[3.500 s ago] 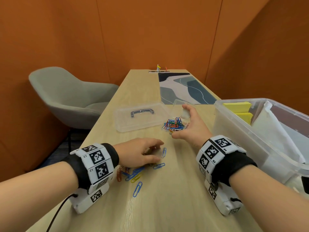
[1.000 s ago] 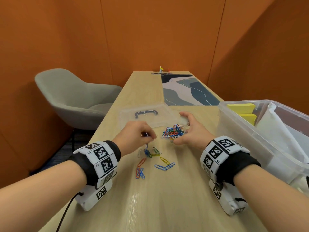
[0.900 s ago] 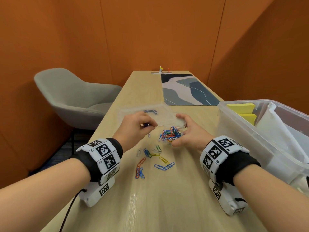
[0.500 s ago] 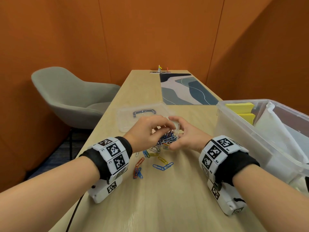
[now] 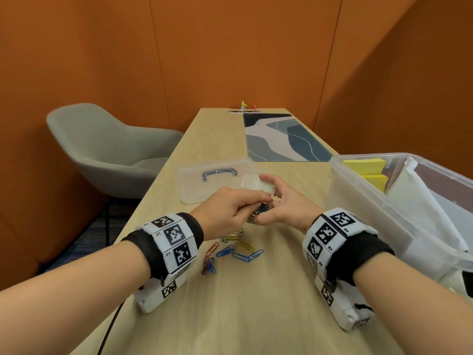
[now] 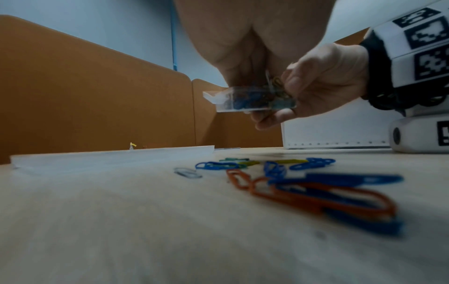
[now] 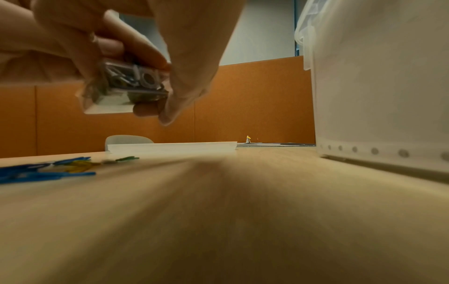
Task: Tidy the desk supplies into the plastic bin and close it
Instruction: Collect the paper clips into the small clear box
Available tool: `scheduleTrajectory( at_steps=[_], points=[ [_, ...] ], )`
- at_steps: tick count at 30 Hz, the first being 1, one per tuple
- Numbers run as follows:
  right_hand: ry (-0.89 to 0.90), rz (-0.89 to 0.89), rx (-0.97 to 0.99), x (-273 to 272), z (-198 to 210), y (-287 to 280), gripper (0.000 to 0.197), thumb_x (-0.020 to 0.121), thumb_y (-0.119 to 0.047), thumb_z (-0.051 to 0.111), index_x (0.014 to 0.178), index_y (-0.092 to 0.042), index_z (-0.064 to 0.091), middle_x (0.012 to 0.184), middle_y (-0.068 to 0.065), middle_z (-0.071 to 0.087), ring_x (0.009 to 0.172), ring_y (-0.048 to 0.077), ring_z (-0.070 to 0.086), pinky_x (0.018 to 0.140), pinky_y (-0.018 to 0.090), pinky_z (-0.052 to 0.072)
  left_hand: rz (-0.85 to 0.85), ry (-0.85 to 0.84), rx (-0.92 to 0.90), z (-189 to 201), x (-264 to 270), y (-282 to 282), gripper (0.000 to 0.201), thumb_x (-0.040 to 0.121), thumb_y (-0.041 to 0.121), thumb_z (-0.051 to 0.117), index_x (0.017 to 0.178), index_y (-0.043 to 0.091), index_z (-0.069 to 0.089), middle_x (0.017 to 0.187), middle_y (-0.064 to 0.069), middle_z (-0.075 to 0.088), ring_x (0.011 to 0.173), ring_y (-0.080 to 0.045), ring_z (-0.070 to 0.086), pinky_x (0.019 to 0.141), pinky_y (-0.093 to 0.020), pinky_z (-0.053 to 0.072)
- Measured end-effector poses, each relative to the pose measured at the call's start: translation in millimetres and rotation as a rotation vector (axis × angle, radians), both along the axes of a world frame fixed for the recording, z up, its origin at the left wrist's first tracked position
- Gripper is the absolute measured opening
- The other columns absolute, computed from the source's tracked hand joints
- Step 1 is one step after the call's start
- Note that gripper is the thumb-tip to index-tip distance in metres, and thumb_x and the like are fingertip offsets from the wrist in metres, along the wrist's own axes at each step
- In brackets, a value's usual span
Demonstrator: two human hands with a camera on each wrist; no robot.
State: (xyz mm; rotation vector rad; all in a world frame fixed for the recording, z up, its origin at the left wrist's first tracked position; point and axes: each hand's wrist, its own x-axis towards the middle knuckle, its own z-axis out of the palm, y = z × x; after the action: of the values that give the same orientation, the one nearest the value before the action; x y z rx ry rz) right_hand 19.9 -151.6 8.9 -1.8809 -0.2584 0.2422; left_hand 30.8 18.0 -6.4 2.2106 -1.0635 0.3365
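Note:
My right hand [image 5: 286,208] grips a small clear clip box [image 6: 252,101] just above the table, its hinged flap [image 5: 257,185] standing open. The box is full of coloured paper clips. My left hand [image 5: 238,206] reaches over it from the left, its fingertips pinching paper clips down into the opening. Several loose paper clips [image 5: 230,252] lie on the table below and in front of both hands. The big clear plastic bin [image 5: 358,201] stands open at the right. Its lid [image 5: 204,185], with a dark handle, lies flat just behind the hands.
The bin holds yellow sticky-note pads [image 5: 368,166] and white paper [image 5: 422,201]. A patterned desk mat [image 5: 284,139] lies at the far end of the table. A grey chair [image 5: 102,144] stands left of the table's edge. Orange walls close in the sides.
My left hand rose from the loose clips on the table and moved right onto the box. My right hand lifted the box and brought it nearer. Fewer clips lie on the table.

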Motion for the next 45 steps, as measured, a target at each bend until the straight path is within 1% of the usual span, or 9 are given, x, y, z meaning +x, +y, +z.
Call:
scheduleTrajectory(
  at_steps=[3,7,10,14,21,28,35,42,45],
  points=[
    [-0.018,-0.046,0.037,0,1,1,0.088,0.072,0.019,0.062,0.143,-0.018,0.024,0.086,-0.005,0.052,0.081,0.02,0.062,0.065,0.011,0.051,0.051,-0.194,0.01,3,4,7,0.034,0.092,0.018,0.041,0.117,0.01,0.063,0.113,-0.004,0.068,0.107,-0.008,0.055,0.095,-0.017,0.041],
    [-0.067,-0.173,0.085,3,0,1,0.092,0.068,0.014,0.068,0.141,-0.021,0.024,0.093,-0.005,0.056,0.079,0.015,0.064,0.069,0.016,0.053,0.254,-0.332,-0.023,5,7,15,0.037,0.09,0.028,0.036,0.109,0.009,0.062,0.107,-0.004,0.065,0.099,-0.009,0.05,0.091,-0.019,0.039],
    [-0.11,-0.269,0.07,7,-2,-1,0.1,0.061,0.004,0.076,0.141,-0.027,0.024,0.118,0.011,0.059,0.097,0.024,0.065,0.089,0.03,0.052,0.346,-0.083,0.184,-1,9,25,0.044,0.084,0.045,0.039,0.108,0.015,0.059,0.105,-0.002,0.058,0.088,-0.009,0.047,0.083,-0.024,0.043],
    [-0.124,-0.302,0.041,9,-3,1,0.107,0.054,-0.006,0.08,0.141,-0.031,0.023,0.125,0.007,0.055,0.103,0.026,0.063,0.097,0.041,0.048,0.137,0.272,0.6,-8,6,30,0.072,0.072,0.067,0.044,0.132,0.026,0.046,0.133,0.004,0.043,0.121,-0.01,0.04,0.104,-0.021,0.032],
    [-0.125,-0.305,0.017,10,-4,2,0.107,0.052,-0.013,0.08,0.141,-0.032,0.022,0.122,0.012,0.059,0.105,0.025,0.062,0.098,0.04,0.048,0.027,0.195,0.539,-8,-6,32,0.035,0.076,0.044,0.07,0.106,0.027,0.063,0.102,0.011,0.054,0.095,-0.006,0.053,0.087,-0.017,0.041],
    [-0.128,-0.294,0.018,10,-5,0,0.104,0.057,-0.006,0.079,0.141,-0.031,0.023,0.123,0.015,0.058,0.103,0.023,0.063,0.095,0.034,0.048,-0.234,0.159,0.638,-11,-20,5,0.043,0.086,0.041,0.06,0.126,0.028,0.053,0.131,0.007,0.049,0.118,-0.01,0.044,0.102,-0.02,0.033],
    [-0.128,-0.276,0.017,9,-5,-2,0.102,0.061,-0.003,0.079,0.142,-0.03,0.023,0.127,0.004,0.053,0.104,0.021,0.062,0.096,0.035,0.048,-0.045,0.186,0.514,-7,-4,40,0.015,0.085,0.024,0.062,0.098,0.018,0.069,0.101,0.003,0.063,0.087,-0.001,0.053,0.085,-0.014,0.04],
    [-0.121,-0.268,0.026,10,-4,-2,0.101,0.062,-0.002,0.078,0.142,-0.03,0.022,0.121,0.005,0.057,0.1,0.021,0.064,0.09,0.03,0.05,0.118,0.332,0.707,-9,-12,62,0.1,0.049,0.082,0.057,0.136,0.039,0.033,0.138,0.016,0.03,0.128,-0.004,0.026,0.113,-0.023,0.022],
    [-0.12,-0.263,0.034,10,-3,-2,0.101,0.063,-0.001,0.078,0.142,-0.029,0.022,0.12,0.004,0.057,0.1,0.02,0.064,0.088,0.028,0.049,0.077,0.391,0.655,-8,-11,65,0.081,0.052,0.071,0.064,0.127,0.047,0.043,0.129,0.019,0.037,0.12,0.001,0.033,0.102,-0.009,0.026]
  ],
)
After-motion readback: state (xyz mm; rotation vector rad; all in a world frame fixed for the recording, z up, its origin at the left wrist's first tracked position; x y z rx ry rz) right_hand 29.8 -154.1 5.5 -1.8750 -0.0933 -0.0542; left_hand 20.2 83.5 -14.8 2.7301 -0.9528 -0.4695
